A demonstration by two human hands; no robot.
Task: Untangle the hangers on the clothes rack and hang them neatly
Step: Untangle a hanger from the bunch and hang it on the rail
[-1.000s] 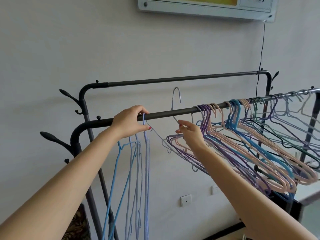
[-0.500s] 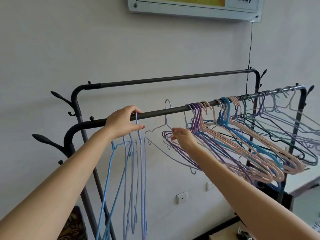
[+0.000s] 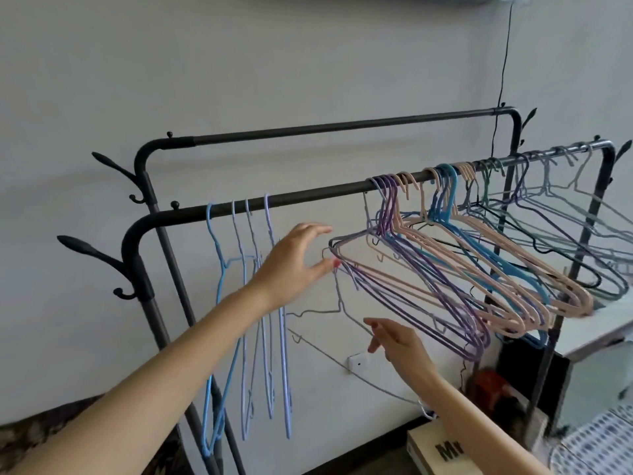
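Observation:
A dark clothes rack's front rail (image 3: 308, 197) carries several light blue hangers (image 3: 245, 303) hanging straight at its left end. Further right, a tangled bunch of purple, pink, blue and green hangers (image 3: 445, 269) leans out towards me. A thin grey wire hanger (image 3: 315, 311) is off the rail, below it, between the two groups. My right hand (image 3: 394, 341) pinches its sloping wire. My left hand (image 3: 294, 265) is spread, fingers apart, its thumb at the grey hanger's hook beside the purple hangers' tips.
A higher back rail (image 3: 342, 126) runs behind the front one. Coat hooks (image 3: 89, 252) stick out at the rack's left post. A wall socket (image 3: 358, 363), a lettered box (image 3: 431, 447), a red object (image 3: 489, 385) and a white shelf (image 3: 599, 330) lie below and to the right.
The grey hanger has come off the rail and dropped lower with my right hand. My left hand let go of the blue hangers and moved right towards the grey hook.

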